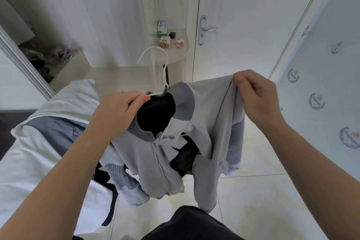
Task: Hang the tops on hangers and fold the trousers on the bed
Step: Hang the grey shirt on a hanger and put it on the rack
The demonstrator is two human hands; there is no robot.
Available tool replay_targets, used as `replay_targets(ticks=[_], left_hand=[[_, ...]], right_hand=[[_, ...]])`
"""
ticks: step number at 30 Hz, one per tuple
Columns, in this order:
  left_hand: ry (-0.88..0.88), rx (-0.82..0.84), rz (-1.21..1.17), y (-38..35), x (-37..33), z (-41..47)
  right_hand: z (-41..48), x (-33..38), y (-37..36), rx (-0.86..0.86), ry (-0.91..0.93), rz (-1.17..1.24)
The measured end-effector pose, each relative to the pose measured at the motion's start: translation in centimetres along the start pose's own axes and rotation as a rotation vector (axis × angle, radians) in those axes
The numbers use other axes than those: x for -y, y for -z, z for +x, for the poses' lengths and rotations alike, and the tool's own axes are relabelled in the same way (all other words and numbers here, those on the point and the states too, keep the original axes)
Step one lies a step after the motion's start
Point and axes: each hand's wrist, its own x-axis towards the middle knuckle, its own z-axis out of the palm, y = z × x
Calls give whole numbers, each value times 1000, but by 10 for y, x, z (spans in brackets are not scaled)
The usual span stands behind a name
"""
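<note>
A light grey zip-up top [202, 126] with a darker ribbed collar hangs in the air in front of me. A white hanger [164, 72] sticks up out of its neck opening, hook uppermost. My left hand [118, 109] pinches the hanger's arm together with the collar on the left. My right hand [257, 95] grips a bunched fold of the top's shoulder, raised at the right. On the bed [29, 158] at the left lies a blue-grey garment [56, 130]; whether it is trousers I cannot tell.
A white door [243, 25] with a metal handle stands straight ahead. Next to it a small rounded shelf [181, 52] holds boxes and small items. A patterned wall panel [321, 84] runs along the right. Pale tiled floor [263, 200] lies below.
</note>
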Motion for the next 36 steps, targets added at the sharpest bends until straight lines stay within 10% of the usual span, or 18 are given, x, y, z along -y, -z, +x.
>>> replay_targets(ticks=[6,12,23,36], left_hand=[[49,-186,-170,2,-11,10],[-16,-115,-320,3,-21,14],[140,-3,-260,-6,36,-15],[-43,-173,-114,49,22,10]], right_hand=[[4,16,3,376,-31,301],[10,14,-14,601,-150,-35],[8,-9,4,303,-71,71],[14,-6,17,424,-192,157]])
